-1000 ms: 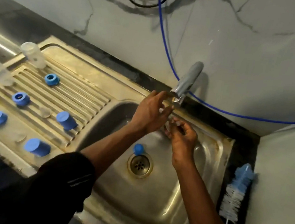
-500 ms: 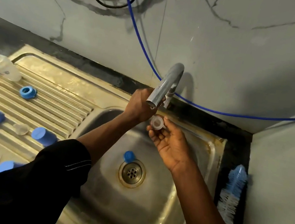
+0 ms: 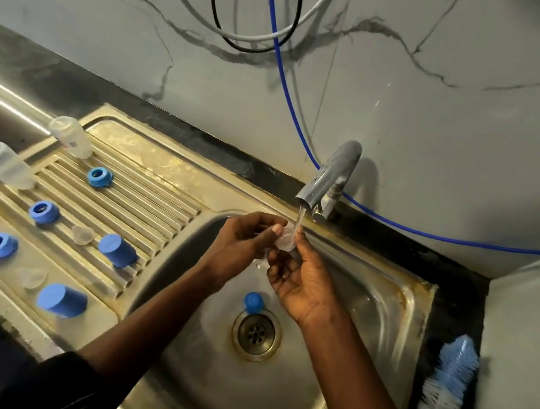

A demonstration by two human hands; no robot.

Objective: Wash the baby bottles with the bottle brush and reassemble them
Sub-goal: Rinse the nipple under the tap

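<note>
Head view, clear teat (image 3: 286, 241) pinched between left hand (image 3: 243, 240) and right hand (image 3: 303, 283), under the running tap (image 3: 329, 180)

Single head view, close, looking forward and down over sink (image 3: 385, 305), facing wall (image 3: 441, 106)

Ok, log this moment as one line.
step: rinsing clear teat under running tap | left hand: pinches teat | right hand: holds teat | bottle brush: lying right of sink
</note>
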